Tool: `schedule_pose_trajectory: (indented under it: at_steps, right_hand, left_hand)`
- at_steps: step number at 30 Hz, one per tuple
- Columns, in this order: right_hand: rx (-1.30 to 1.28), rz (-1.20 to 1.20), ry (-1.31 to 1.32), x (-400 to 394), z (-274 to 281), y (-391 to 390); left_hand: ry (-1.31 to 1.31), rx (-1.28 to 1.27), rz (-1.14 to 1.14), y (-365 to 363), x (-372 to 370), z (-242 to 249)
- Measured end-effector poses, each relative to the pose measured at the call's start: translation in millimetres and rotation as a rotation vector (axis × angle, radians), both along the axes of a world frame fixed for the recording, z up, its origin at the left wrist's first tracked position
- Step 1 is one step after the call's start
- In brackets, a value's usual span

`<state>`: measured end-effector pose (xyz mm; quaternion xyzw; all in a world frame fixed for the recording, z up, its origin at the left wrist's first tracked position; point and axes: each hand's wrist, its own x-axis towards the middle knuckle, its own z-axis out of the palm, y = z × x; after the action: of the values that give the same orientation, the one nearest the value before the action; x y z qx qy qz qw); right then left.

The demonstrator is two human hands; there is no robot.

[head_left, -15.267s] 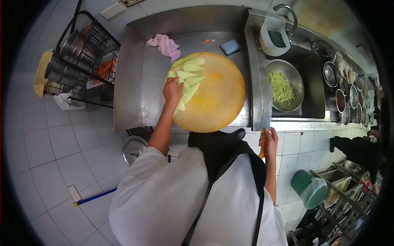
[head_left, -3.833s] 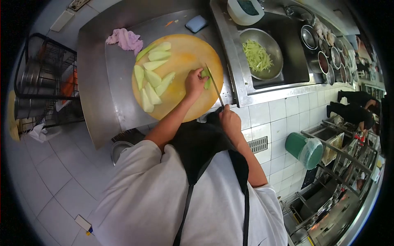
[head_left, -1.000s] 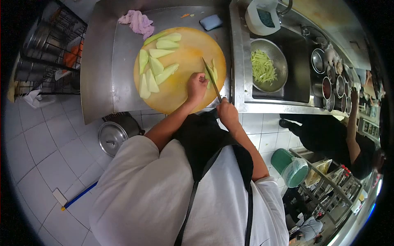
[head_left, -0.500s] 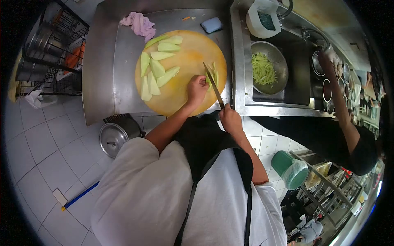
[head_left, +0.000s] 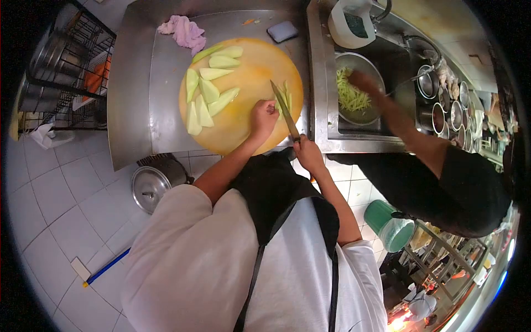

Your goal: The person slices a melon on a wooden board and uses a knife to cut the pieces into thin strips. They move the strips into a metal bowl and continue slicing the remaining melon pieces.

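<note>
A knife [head_left: 289, 122] is gripped by its handle in my right hand [head_left: 310, 155], near the front right edge of the round cutting board [head_left: 251, 69]. Its blade slants up and left across the board. My left hand [head_left: 264, 117] lies left of the blade with curled fingers, pressed on a pale green vegetable piece that they mostly hide. Thin green strips [head_left: 287, 95] rest just right of the blade. Several larger pale green vegetable wedges [head_left: 208, 91] are spread over the board's left side.
A pink cloth [head_left: 185, 33] and a sponge [head_left: 282, 31] lie behind the board. Right, a co-worker's hand [head_left: 365, 83] reaches over a metal bowl [head_left: 362, 118] of shredded green vegetable [head_left: 351, 98] in the sink. A lidded pot [head_left: 151, 187] stands on the floor.
The co-worker's arm has swung from the back of the sink to the bowl of shreds. My hands and the knife keep nearly the same place on the board.
</note>
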<state>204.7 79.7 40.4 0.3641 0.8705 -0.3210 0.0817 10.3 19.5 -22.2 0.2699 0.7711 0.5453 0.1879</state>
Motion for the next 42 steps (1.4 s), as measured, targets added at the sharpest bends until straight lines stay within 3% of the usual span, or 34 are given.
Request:
schedule_pose_trajectory:
  at_steps: [9,18,31,42]
  right_hand:
    - [0.135,-0.010,-0.008,4,21,-25]
    - [0.114,-0.046,-0.145,-2,27,-29]
    - [0.120,-0.049,-0.048,0,19,-22]
    - [0.073,-0.053,-0.019,8,17,-46]
  left_hand:
    - [0.007,0.043,0.063,-3,5,-1]
    - [0.056,0.012,0.050,0,4,0]
    - [0.100,-0.050,0.067,-3,4,1]
    - [-0.143,0.053,0.076,-9,-9,8]
